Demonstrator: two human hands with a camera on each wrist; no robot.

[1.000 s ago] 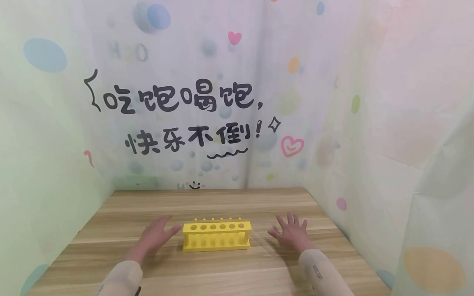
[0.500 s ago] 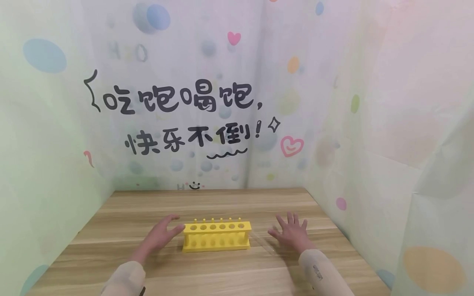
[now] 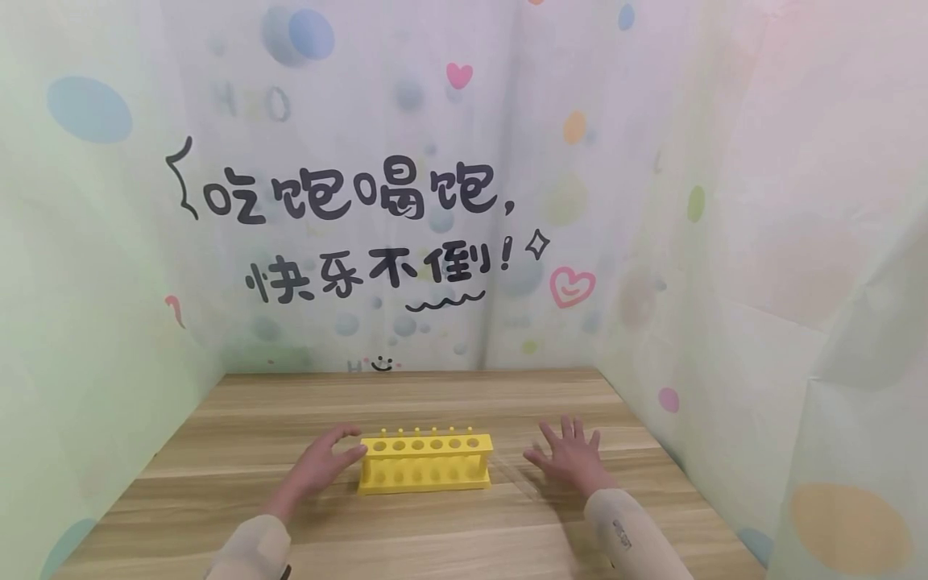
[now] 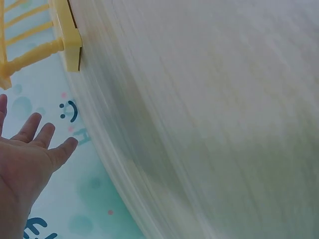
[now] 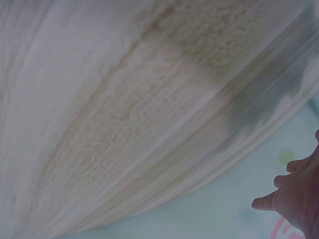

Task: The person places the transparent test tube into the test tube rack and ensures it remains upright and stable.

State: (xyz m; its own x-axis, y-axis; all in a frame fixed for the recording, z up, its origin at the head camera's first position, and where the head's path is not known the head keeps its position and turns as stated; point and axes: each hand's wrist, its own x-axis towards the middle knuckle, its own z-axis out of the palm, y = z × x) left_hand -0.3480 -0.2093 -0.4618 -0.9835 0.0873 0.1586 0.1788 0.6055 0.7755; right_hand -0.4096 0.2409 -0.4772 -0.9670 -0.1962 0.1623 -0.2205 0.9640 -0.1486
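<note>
Yellow rack (image 3: 426, 469) stands upright near the middle of the table (image 3: 406, 532). Toward its nine o'clock, the left hand (image 3: 319, 467) grips nothing, fingers apart, thumb by the rack's corner; whether they touch, I cannot tell. Toward three o'clock, past a faint clear stick (image 3: 516, 475), the right hand (image 3: 573, 461) holds nothing, fingers fanned wide.

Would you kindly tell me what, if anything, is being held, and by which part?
Nothing appears held: the left hand is at the left end of the yellow rack, contact unclear; the right hand is spread.
</note>
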